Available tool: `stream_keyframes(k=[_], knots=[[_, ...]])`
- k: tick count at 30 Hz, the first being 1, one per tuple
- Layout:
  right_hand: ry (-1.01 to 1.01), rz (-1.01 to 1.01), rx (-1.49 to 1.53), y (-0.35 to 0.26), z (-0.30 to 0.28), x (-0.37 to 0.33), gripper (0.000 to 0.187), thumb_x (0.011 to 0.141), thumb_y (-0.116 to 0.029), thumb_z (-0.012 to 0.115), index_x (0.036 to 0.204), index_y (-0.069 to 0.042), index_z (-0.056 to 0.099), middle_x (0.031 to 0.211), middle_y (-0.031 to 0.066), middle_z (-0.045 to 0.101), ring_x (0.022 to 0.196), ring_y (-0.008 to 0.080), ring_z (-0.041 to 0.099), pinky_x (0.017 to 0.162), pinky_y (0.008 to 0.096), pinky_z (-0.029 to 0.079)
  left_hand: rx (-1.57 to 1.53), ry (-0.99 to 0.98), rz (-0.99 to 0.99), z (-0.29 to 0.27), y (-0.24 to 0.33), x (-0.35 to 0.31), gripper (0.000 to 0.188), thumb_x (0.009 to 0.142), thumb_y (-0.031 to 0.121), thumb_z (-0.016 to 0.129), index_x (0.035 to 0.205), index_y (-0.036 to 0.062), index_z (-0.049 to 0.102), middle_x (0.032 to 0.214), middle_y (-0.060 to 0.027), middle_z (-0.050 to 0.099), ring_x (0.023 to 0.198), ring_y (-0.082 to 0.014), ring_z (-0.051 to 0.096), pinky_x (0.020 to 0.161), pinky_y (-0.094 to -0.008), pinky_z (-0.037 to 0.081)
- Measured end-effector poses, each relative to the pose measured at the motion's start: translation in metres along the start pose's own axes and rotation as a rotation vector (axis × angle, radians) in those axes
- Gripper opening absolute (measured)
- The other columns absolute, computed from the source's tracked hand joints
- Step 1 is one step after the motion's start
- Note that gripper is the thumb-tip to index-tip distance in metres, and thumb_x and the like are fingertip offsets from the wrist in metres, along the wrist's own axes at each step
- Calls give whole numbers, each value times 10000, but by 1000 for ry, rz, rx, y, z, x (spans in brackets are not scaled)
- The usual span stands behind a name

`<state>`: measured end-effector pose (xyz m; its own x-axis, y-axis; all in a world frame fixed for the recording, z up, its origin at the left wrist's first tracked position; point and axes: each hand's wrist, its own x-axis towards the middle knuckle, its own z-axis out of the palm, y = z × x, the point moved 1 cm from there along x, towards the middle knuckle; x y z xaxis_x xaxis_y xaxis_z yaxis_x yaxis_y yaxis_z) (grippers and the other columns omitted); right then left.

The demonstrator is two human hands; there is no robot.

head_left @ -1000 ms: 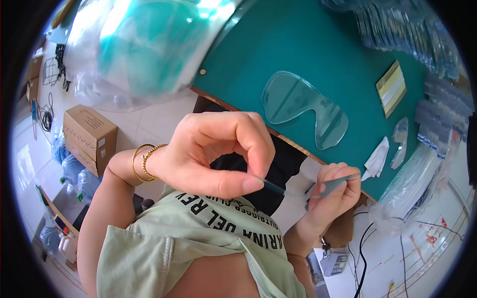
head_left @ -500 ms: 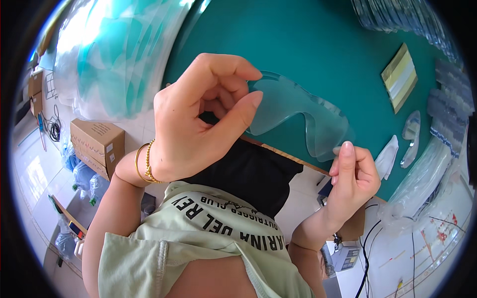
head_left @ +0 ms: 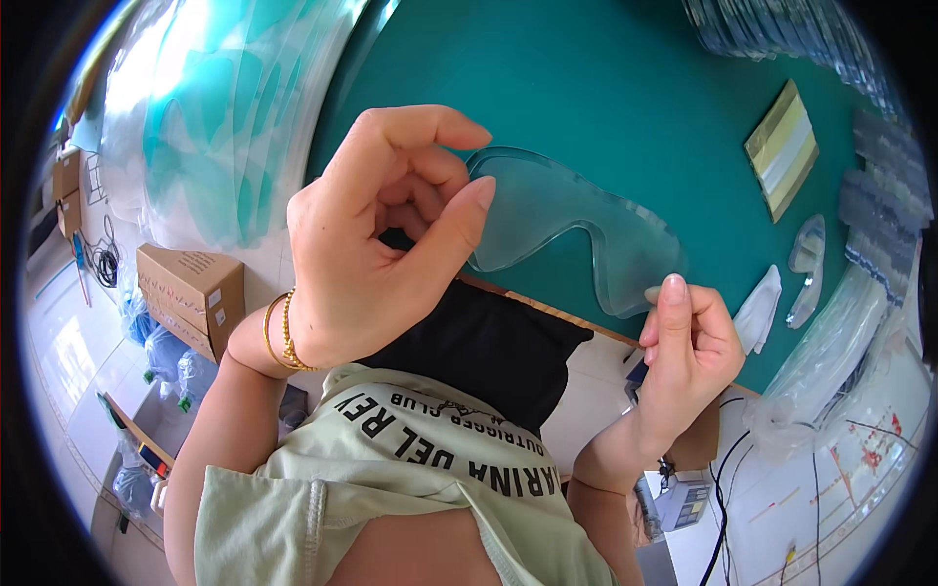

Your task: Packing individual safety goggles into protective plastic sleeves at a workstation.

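A clear goggle lens [head_left: 542, 200] with a nose cutout is held up between my two hands, above the green table's near edge. My left hand [head_left: 381, 225] is at the left end of the lens. Its thumb lies by the edge, the index finger arches over the top corner, and the other fingers are curled; their exact contact is partly hidden. My right hand [head_left: 689, 342] pinches the lower right tip of the lens between thumb and bent fingers.
Stacked clear plastic sheets [head_left: 225, 127] stand at left. On the green table [head_left: 586, 78] lie a yellowish block [head_left: 782, 151], a white cloth [head_left: 760, 311], another clear lens [head_left: 807, 264] and wrapped rows of lenses [head_left: 782, 34]. Cardboard boxes [head_left: 191, 288] sit on the floor.
My left hand has shifted a little left, and the lens has moved slightly left and turned so its rim shows more clearly. My right hand has barely moved and keeps its pinch.
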<state>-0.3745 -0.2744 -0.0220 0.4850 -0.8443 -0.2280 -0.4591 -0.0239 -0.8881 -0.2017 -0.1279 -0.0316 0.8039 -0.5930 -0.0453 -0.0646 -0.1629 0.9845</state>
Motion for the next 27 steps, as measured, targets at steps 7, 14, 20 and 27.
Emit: stream_keyframes(k=[7, 14, 20, 27], knots=[[-3, 52, 44, -3, -1, 1, 236, 940, -142, 740, 785, 18, 663, 609, -9, 570, 531, 26, 469, 512, 186, 331, 12, -8, 24, 0, -1, 0, 298, 871, -95, 691, 1143, -20, 598, 744, 1, 626, 604, -20, 581, 525, -166, 453], [3, 62, 42, -3, -2, 1, 235, 942, -142, 738, 786, 17, 664, 616, -8, 574, 536, 27, 475, 514, 187, 336, 33, -10, 35, 0, -2, 0, 300, 869, -93, 695, 1143, -17, 598, 739, 3, 627, 600, -21, 585, 523, -166, 455], [3, 37, 16, -1, 0, 1, 247, 964, -161, 709, 792, 9, 657, 598, -10, 550, 512, 24, 440, 493, 185, 302, 32, -9, 37, 0, -2, 1, 305, 866, -92, 699, 1144, -16, 599, 739, 2, 634, 599, -22, 589, 521, -164, 455], [-17, 28, -59, -4, 0, 2, 260, 987, -185, 675, 810, 4, 657, 586, -14, 536, 489, 24, 419, 472, 182, 284, 73, -16, 54, 0, -2, 1, 316, 862, -90, 700, 1148, -6, 598, 731, 6, 631, 589, -18, 583, 518, -168, 452]])
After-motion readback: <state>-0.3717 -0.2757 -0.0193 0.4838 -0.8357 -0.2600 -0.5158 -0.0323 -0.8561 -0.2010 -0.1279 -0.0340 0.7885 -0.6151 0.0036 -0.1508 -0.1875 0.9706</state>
